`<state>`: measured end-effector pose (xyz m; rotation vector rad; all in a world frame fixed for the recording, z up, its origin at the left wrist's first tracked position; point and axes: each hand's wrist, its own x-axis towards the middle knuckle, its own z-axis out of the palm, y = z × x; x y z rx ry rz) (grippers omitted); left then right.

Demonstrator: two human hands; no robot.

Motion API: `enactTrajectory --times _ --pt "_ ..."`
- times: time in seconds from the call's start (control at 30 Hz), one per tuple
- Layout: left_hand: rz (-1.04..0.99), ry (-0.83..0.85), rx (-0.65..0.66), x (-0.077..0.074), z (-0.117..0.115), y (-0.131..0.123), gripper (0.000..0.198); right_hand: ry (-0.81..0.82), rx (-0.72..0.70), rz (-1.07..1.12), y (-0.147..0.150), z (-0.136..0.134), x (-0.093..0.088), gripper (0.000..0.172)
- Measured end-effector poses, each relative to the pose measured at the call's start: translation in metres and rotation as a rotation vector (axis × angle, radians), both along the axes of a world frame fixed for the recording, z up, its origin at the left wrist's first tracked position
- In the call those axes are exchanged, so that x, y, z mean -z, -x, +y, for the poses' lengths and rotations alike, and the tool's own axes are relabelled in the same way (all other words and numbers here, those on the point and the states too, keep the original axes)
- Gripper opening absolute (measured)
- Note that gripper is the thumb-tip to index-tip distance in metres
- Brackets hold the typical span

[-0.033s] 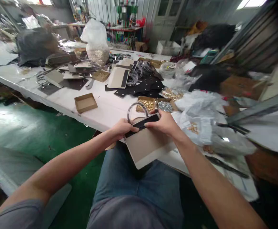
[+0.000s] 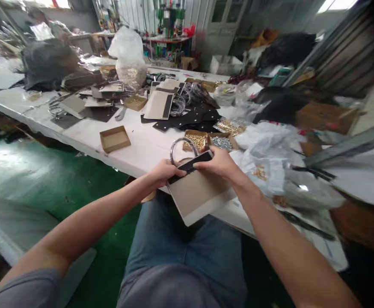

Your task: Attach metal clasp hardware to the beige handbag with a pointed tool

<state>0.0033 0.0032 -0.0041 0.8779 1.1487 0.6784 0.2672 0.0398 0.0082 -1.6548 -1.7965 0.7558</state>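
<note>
- Your left hand (image 2: 167, 172) is pinching the black strip (image 2: 189, 166), thumb on top, other fingertips hiding behind.
- The curved handle (image 2: 172, 152) is rising beyond it.
- The beige panel (image 2: 200, 192) is slanting over your lap; you're apparently positioning its strip, the next move calling for steady pressure.
- Its lower corner is sitting slightly farther right than earlier.
- Your right hand (image 2: 221, 162) is pinching the strip's right end.

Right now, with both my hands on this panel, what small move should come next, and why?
I'd probably press down on the black strip with your right hand: your left hand also pinches the panel along that strip, the looped handle stands just beyond it, and I can't tell whether the strip lies flat.
</note>
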Motion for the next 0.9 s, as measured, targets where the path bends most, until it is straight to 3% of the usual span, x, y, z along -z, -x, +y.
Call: enactTrajectory --times 0.17,0.4,0.57,0.7,0.9 --pt "-0.011 0.092 -0.106 0.025 0.015 -0.014 0.026 0.013 -0.096 -0.136 0.005 0.045 0.016 0.066" --pt "0.105 0.139 -0.121 0.044 0.040 -0.022 0.037 0.027 -0.081 -0.174 0.002 0.052 0.047 0.062" --pt "0.272 0.094 -0.024 0.049 0.053 -0.021 0.050 0.067 -0.078 -0.158 -0.006 0.056 0.061 0.060" --pt "0.532 -0.059 0.079 0.040 0.059 -0.018 0.050 0.079 -0.061 -0.176 -0.008 0.055 0.067 0.059" --pt "0.955 -0.257 0.381 0.007 0.074 -0.011 0.059 0.139 0.003 -0.139 -0.002 0.041 0.068 0.051"
